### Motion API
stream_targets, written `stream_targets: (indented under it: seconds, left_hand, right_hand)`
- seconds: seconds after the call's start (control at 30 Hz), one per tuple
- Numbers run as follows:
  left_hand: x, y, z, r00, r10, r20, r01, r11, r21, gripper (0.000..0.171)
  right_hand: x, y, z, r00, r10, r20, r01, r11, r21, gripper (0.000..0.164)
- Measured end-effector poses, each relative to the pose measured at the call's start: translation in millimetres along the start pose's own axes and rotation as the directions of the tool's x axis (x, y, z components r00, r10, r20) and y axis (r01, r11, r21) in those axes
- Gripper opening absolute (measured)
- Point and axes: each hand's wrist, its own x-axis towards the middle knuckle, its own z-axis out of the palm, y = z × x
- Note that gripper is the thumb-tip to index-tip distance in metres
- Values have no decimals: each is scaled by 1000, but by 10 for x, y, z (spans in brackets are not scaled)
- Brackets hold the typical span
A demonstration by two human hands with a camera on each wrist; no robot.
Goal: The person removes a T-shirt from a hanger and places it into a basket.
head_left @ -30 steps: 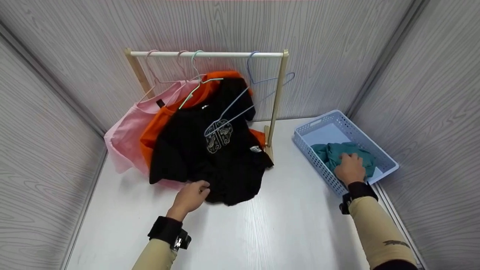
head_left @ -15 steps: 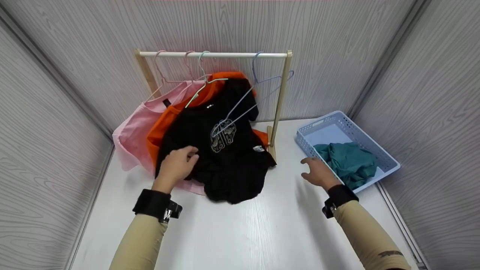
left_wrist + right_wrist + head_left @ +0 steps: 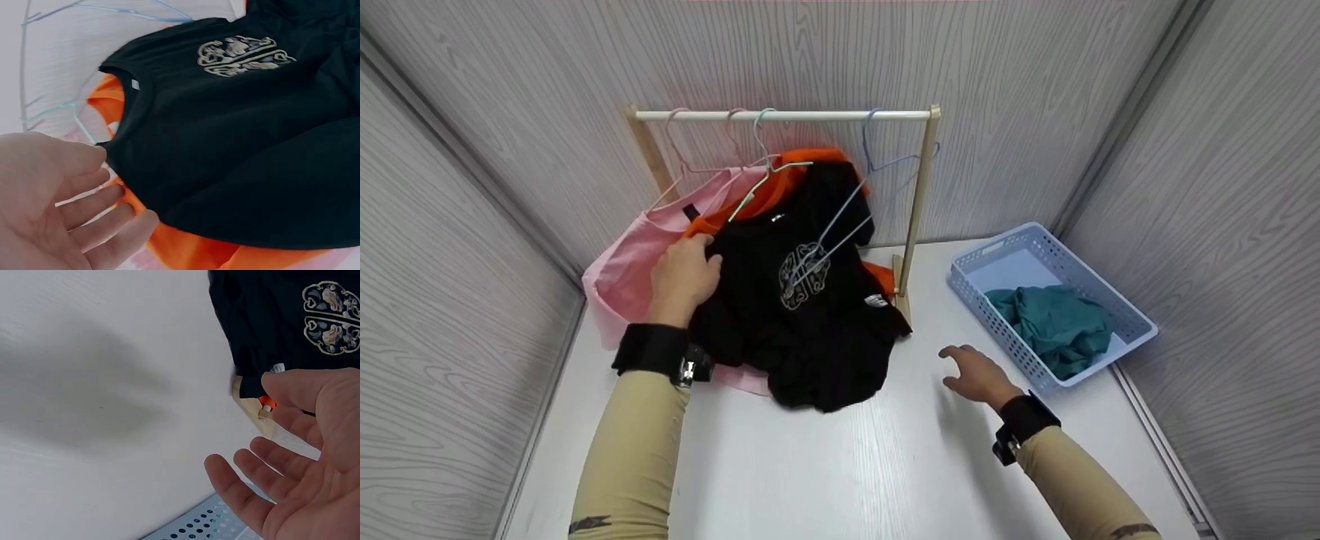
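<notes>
A black T-shirt (image 3: 765, 330) with a pale floral emblem hangs on a mint-green hanger (image 3: 748, 196), part of which is hidden inside it. My left hand (image 3: 682, 274) is at the shirt's left shoulder. In the left wrist view its fingers (image 3: 121, 239) are loosely extended, with the tips right at the shoulder edge. A blue hanger (image 3: 844, 211) crosses in front of the shirt. My right hand (image 3: 975, 377) hovers over the table between shirt and basket, holding nothing. Its fingers (image 3: 247, 498) are spread and relaxed.
A wooden rack with a white rail (image 3: 817, 115) stands at the back. Behind the black shirt hang an orange shirt (image 3: 769, 186) and a pink shirt (image 3: 619, 262) on pink hangers. A blue perforated basket (image 3: 994, 319) at right holds a crumpled teal garment (image 3: 1057, 322).
My right hand has let go of the teal garment in the basket and moved left, out over the table. My left hand has moved up from the shirt's hem to its shoulder.
</notes>
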Motion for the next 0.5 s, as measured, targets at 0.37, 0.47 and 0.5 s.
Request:
stream_targets:
  seconds: [0.37,0.47,0.5]
  left_hand:
    - [130,141,215,1000,-13,-6,13,999,30,33]
    - [128,173,262,999,-6,-41,8,999,32,31]
    - [127,179,269,998,-5,-55,6,1000,30,30]
  right_hand:
    - [2,-31,71,999,34,24,-34,999,41,43]
    - [-3,-26,77,999,29,26,-30,998,48,43]
    - [-10,-23,77,999,32,25,-33,998,54,42]
